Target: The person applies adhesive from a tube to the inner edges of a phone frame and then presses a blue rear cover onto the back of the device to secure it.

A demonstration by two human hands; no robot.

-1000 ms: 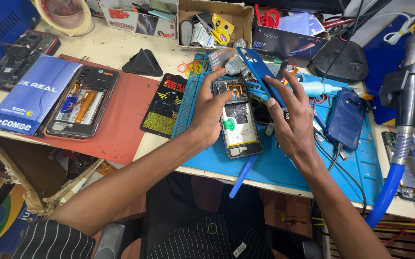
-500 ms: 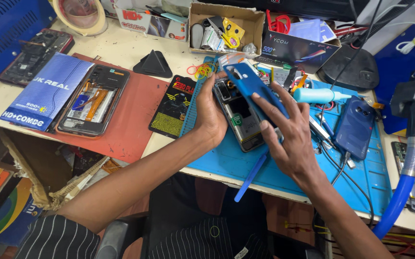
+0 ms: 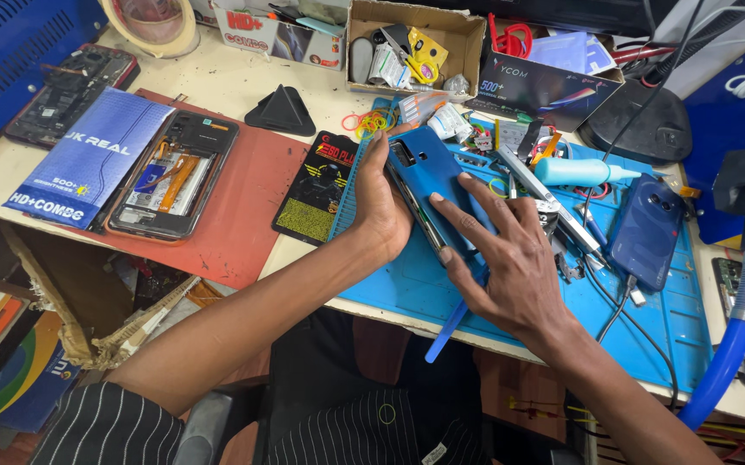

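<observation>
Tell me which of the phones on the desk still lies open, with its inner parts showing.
The opened phone on the red mat; the two blue ones have backs on.

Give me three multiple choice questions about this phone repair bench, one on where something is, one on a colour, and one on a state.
1. Where does the opened phone with no back cover lie?
A. on the red mat
B. in the cardboard box
C. on the blue mat

2. What colour is the back cover under the right hand?
A. red
B. blue
C. white

3. How is the left hand placed?
A. flat on the bare table
B. gripping the phone's left edge
C. raised clear of everything

Answers: 1 A, it rests on the red mat. 2 B, the cover is plainly blue. 3 B, its fingers wrap the phone's side.
</observation>
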